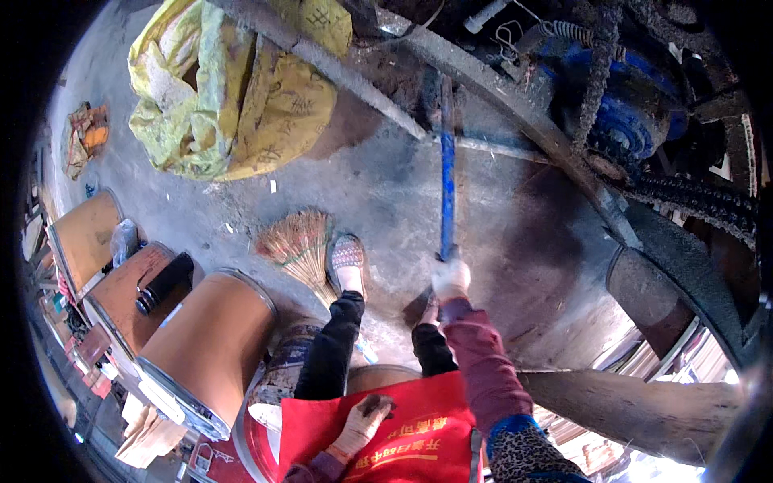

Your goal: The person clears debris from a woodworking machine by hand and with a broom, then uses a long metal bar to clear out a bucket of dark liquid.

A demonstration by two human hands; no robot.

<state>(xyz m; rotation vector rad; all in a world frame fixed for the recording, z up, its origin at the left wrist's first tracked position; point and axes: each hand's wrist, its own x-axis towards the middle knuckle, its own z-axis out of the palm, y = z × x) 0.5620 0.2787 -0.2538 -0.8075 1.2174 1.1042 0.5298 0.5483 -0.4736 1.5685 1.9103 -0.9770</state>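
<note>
My right hand [451,278], in a pale glove, is wrapped round the near end of a long blue pole [448,185]. The pole stretches straight away from me over the floor and passes beside a metal bar of the machine; its far end is lost in shadow under the frame. Against the red apron [419,419] on my lap rests my left hand [362,423], also in a pale glove. Its fingers are curled, with darkened tips, and what they hold, if anything, cannot be made out.
A straw broom [302,245] lies by my left shoe [349,253]. Brown drums [209,338] line the left, one carrying a black cylinder [165,283]. A large yellow sack [233,97] sits at the far left. Dark machinery with a blue motor [624,121] and steel beams [515,113] fills the right.
</note>
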